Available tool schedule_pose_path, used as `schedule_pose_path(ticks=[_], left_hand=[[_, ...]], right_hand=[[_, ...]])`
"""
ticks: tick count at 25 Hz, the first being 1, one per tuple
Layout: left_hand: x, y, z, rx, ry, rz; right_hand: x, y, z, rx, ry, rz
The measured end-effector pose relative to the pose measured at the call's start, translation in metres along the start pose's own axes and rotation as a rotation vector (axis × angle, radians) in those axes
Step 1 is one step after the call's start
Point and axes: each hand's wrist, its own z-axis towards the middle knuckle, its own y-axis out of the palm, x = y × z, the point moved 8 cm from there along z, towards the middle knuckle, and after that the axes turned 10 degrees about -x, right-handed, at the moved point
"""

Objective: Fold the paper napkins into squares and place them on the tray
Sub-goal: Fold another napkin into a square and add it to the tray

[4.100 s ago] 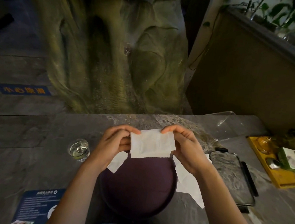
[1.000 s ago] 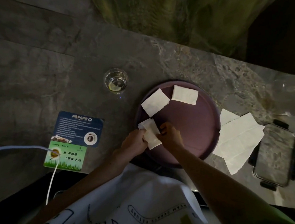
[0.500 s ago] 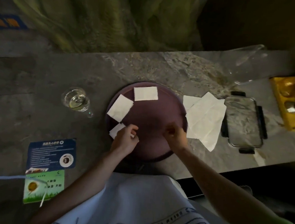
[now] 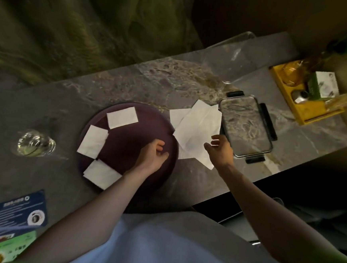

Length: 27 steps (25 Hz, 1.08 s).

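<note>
A round dark purple tray point(image 4: 139, 128) lies on the stone table. Three folded white napkins rest on it: one at the far edge point(image 4: 122, 117), one on the left point(image 4: 93, 141), one at the near left rim point(image 4: 101, 173). A loose pile of unfolded white napkins point(image 4: 197, 131) lies just right of the tray. My left hand point(image 4: 153, 156) hovers over the tray's right part, fingers loosely curled, holding nothing. My right hand point(image 4: 221, 150) is open over the near right corner of the napkin pile, fingers spread.
A glass of water point(image 4: 35, 143) stands left of the tray. A phone in a black holder point(image 4: 245, 126) lies right of the napkins. A yellow caddy point(image 4: 305, 94) with small items sits at the far right. Printed cards point(image 4: 17, 210) lie near left by the table edge.
My left hand let go of the third folded napkin and moved right over the tray. My right hand left the tray and reached to the napkin pile, opening its fingers.
</note>
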Motion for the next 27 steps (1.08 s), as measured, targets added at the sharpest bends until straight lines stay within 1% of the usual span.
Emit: schedule_pose_path(ticks=[3,6,11,15,22,27], left_hand=[[0.023,0.016,0.021,0.002,-0.031,0.032],[0.037,0.02,0.04,0.048,-0.069,0.052],[0.037,0.02,0.066,0.152,-0.187,-0.01],[0.033,0.023,0.069,0.236,-0.244,-0.087],[0.023,0.029,0.071,0.294,-0.272,-0.098],[0.025,0.027,0.07,0.322,-0.275,-0.088]], right_hand=[[0.01,-0.018,0.022,0.008,0.029,-0.049],[0.015,-0.026,0.041,-0.017,0.057,-0.083],[0.023,-0.034,0.068,-0.047,0.094,-0.098],[0.026,-0.031,0.075,-0.071,0.097,-0.11],[0.032,-0.025,0.074,-0.057,0.122,-0.178],[0.033,-0.026,0.071,-0.066,0.141,-0.106]])
